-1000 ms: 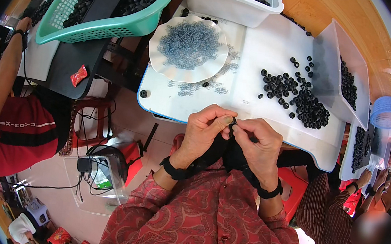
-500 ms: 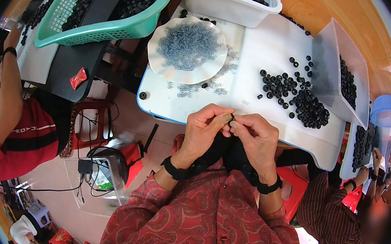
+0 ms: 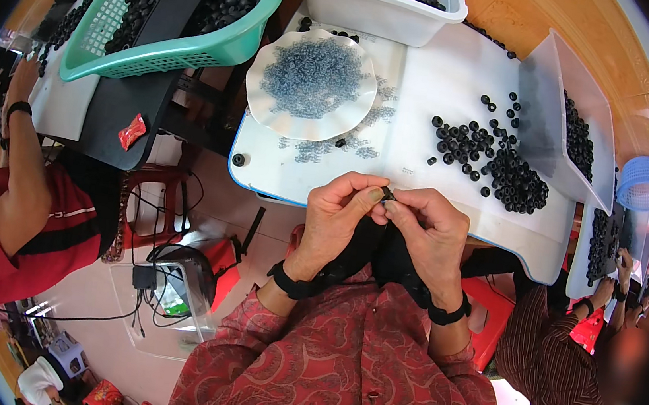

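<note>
Close to the front edge of the white board, my left hand and my right hand meet, fingertips pinched on one small black plastic piece. Fingers cover most of it, so its exact shape is hidden. Beyond my left hand stands a wavy-rimmed white plate heaped with tiny bluish-grey, spring-like pieces; more of them lie scattered beside it. Past my right hand, a loose pile of round black beads with holes spreads over the white board.
A green basket of black pieces stands at far left, a white tub at the back. A clear bin tips over on the right, near a blue basket. Co-workers sit at left and right.
My hands stay in nearly the same place, with the right one shifted slightly rightward. More of the black piece shows between the fingertips. The left co-worker's arm has moved.
</note>
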Available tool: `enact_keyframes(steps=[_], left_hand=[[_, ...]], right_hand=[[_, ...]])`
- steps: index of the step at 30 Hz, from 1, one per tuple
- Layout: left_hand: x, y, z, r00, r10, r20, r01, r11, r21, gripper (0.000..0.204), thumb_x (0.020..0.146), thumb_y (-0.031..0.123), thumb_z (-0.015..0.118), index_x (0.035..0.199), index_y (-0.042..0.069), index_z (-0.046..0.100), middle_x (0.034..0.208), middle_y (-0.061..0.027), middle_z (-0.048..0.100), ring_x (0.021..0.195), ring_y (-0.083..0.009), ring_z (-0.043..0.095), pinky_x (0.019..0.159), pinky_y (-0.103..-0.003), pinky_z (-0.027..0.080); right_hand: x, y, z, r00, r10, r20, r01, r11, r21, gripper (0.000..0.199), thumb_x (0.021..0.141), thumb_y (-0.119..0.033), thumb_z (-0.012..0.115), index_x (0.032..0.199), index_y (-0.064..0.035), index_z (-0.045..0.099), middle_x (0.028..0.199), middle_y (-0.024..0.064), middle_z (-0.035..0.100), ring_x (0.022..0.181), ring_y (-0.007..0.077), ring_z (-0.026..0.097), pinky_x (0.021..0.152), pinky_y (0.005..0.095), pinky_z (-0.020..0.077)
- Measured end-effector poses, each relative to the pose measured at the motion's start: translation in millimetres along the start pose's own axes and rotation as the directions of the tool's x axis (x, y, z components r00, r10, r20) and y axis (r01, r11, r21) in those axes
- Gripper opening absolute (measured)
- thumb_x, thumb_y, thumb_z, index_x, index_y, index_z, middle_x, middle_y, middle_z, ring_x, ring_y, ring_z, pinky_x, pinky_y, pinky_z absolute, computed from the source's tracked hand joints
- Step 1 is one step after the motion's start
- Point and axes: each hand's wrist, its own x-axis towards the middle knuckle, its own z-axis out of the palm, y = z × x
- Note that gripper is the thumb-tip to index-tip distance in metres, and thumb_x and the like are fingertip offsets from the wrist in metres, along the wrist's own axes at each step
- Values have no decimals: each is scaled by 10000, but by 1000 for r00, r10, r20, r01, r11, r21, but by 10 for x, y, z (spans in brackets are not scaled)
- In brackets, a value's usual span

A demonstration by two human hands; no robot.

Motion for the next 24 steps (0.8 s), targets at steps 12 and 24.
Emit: enact_keyframes(steps=[12,24], left_hand=[[-14,33,37,999,40,24,-42,996,81,160,965,1,599,1110,-28,659,891,-42,669,768,-81,628,704,-215,542],[-14,-11,-33,998,32,58,-33,999,18,135,958,-18,598,1070,-38,669,905,-44,656,745,-75,608,662,-214,527]], right_hand=[[-20,-22,30,1000,1,0,-1,995,96,108,891,68,658,995,45,680,892,85,691,804,125,688,712,240,563],[14,101,-99,975,163,149,-198,944,263,105,897,31,676,1001,33,682,862,69,714,768,93,655,693,225,544]])
